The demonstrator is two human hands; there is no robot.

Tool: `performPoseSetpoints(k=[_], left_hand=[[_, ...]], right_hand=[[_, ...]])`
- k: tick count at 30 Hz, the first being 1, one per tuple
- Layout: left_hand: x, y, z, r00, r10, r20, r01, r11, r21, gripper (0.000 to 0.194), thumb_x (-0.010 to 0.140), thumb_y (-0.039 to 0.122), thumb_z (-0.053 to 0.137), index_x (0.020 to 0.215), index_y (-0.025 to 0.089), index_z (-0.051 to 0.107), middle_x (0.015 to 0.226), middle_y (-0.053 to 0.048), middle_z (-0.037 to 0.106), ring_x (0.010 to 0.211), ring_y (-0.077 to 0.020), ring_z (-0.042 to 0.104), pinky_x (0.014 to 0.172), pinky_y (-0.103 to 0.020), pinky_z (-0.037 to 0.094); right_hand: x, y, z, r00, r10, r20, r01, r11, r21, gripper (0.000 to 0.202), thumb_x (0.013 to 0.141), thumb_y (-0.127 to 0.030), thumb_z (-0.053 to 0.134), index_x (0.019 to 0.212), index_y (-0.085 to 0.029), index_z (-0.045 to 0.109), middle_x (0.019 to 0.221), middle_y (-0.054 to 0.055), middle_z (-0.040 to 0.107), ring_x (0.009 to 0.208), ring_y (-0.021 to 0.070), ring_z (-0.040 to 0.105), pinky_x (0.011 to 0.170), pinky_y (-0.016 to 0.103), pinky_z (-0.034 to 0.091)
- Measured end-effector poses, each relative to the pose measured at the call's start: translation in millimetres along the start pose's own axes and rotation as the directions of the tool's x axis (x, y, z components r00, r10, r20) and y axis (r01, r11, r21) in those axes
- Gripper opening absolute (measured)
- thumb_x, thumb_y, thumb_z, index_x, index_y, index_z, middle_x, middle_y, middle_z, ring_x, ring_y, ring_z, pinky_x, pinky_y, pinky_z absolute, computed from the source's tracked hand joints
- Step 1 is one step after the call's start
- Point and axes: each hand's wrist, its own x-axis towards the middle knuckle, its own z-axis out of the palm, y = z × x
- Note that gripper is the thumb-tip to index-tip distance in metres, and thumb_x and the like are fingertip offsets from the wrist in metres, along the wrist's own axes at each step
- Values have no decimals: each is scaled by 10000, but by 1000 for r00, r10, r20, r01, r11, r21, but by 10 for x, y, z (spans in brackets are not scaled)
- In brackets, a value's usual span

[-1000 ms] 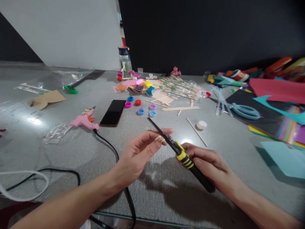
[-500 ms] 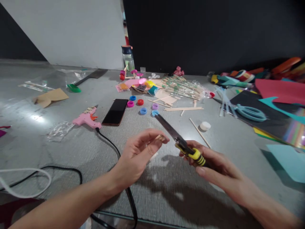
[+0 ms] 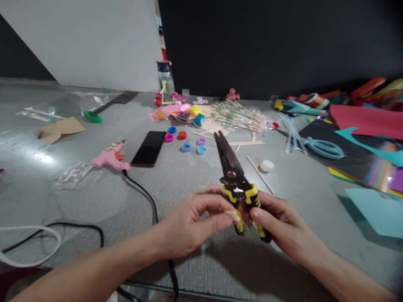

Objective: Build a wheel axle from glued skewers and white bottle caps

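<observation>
Holding snips (image 3: 232, 165) and small wooden pieces (image 3: 232, 215): two bare hands over a grey table (image 3: 141, 197).
Right hand (image 3: 283, 222), fingers closed round the yellow-and-black handles; blades pointing away, tips slightly parted. Left hand (image 3: 201, 222), pale pieces pinched between thumb and fingers, in front of the handles; whether they touch, cannot tell. Beyond: coloured rings (image 3: 186, 147), loose. Left side: black phone (image 3: 149, 149), pink glue gun (image 3: 110, 159), corded. Right side: white cap (image 3: 266, 166), one thin stick (image 3: 260, 175) just beside it.
</observation>
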Motion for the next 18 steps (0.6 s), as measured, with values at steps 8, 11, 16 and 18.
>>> performPoseSetpoints(k=[8, 11, 16, 18], left_hand=[[-27, 54, 95, 998, 8, -61, -1, 994, 110, 121, 906, 256, 686, 859, 209, 787, 927, -47, 744, 941, -194, 646, 865, -331, 495], [-47, 93, 118, 999, 12, -33, -9, 993, 114, 129, 909, 237, 685, 855, 218, 801, 907, -38, 770, 885, -182, 663, 825, -314, 502], [-83, 147, 136, 999, 40, -4, -38, 984, 174, 136, 917, 239, 679, 857, 221, 801, 829, -32, 772, 823, -179, 662, 811, -317, 501], [-95, 158, 130, 998, 63, -12, -60, 982, 181, 127, 916, 252, 686, 858, 223, 795, 860, -36, 772, 841, -180, 661, 823, -319, 494]], right_hand=[[-52, -79, 91, 983, 170, 69, -174, 983, 56, 352, 995, -519, 565, 888, -184, 590, 654, -62, 366, 552, 81, 248, 476, 235, 196], [-89, -138, 76, 981, 180, 79, -176, 983, -52, 366, 1008, -519, 542, 879, -179, 587, 656, -58, 372, 557, 81, 259, 481, 237, 207], [-142, -179, 94, 968, 227, 109, -224, 974, -41, 375, 1005, -531, 536, 891, -177, 589, 648, -57, 379, 550, 78, 267, 474, 228, 211], [-150, -170, 117, 957, 258, 128, -268, 962, 60, 364, 1000, -532, 545, 903, -183, 579, 631, -70, 349, 524, 71, 248, 456, 219, 193]])
